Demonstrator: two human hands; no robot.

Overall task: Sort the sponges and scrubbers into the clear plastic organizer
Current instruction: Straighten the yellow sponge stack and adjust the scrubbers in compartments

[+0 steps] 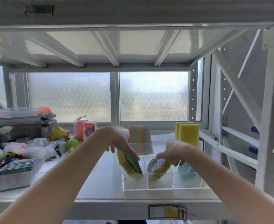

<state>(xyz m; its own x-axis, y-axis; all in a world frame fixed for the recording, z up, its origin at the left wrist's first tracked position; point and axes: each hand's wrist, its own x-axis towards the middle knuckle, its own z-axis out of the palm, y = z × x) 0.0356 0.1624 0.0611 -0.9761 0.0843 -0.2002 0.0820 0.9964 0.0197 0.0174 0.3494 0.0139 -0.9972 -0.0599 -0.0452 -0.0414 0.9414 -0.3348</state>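
A clear plastic organizer [162,186] with three front compartments stands on the white shelf. My left hand [120,139] grips a yellow sponge with a green scrub side [129,164], tilted into the left compartment. My right hand [175,151] holds a silver-and-yellow scrubber [157,165] leaning in the middle compartment. A pale blue scrubber [186,170] sits in the right compartment. Behind, two yellow sponges [188,133] stand upright at the back right, and a striped pastel cloth scrubber [140,139] stands in the back middle.
On the shelf's left lie a clear box of green-edged pads [18,173], soft toys, a green ball [72,143], orange boxes [86,130] and stacked trays [23,118]. A frosted window is behind. The rack's upright [271,126] stands at the right.
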